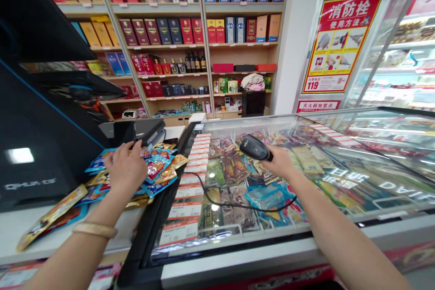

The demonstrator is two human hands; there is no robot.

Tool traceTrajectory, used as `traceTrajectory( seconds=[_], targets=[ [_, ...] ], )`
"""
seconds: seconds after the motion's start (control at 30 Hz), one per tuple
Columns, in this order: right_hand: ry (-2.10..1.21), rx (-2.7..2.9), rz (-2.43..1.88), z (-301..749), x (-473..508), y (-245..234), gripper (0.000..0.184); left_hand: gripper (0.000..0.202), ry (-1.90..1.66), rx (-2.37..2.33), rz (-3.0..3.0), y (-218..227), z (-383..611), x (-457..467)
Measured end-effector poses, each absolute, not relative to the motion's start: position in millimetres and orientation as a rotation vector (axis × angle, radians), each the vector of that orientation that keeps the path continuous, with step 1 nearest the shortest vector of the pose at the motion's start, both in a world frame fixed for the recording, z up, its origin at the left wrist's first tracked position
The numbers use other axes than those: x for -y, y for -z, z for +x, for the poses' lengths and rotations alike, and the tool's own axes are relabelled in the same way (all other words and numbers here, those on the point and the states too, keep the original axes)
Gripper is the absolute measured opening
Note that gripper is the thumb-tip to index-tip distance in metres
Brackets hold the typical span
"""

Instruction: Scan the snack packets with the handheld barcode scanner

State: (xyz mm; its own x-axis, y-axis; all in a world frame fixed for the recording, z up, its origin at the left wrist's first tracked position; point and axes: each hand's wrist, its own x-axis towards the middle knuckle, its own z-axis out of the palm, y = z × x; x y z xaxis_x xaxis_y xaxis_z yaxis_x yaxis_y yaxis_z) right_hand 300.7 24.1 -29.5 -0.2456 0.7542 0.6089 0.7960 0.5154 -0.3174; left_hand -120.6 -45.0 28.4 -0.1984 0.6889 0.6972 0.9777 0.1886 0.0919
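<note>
My right hand [280, 161] is closed round the grip of a black barcode scanner [255, 147], held above the glass top of a chest freezer [265, 231]. Its black cable [238, 207] loops across the glass. On the left, my left hand [126, 165] rests over a heap of snack packets [157, 167] in blue, gold and red wrappers. Its fingers are bent but apart, and no packet shows clearly within them. The palm side and some of the heap beneath are hidden. A long gold packet [54, 217] lies at the heap's near left end.
A dark checkout machine [37, 145] stands at the far left beside the white counter [20, 210]. Price labels [185, 192] line the freezer's left side, with wrapped ice creams [234, 167] under the glass. Behind are shelves of boxed bottles [170, 31] and a red wall sign [343, 43].
</note>
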Motion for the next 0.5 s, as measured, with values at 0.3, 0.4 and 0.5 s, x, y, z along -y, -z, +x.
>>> traceTrajectory(
  seconds=[0.3, 0.4, 0.5],
  targets=[
    [0.131, 1.785, -1.399, 318.8, -32.2, 22.5, 0.038, 0.046, 0.880, 1.648, -2.158, -5.8, 6.3, -16.2],
    [0.130, 1.750, -1.476, 321.2, -34.4, 22.5, 0.039, 0.047, 0.811, 1.593, -2.398, 9.2, 58.5, -43.5],
    [0.136, 1.732, -1.506, 321.3, -35.9, 22.1, 0.039, 0.049, 0.686, 1.613, -2.531, 19.2, 102.4, -68.1]
  ],
)
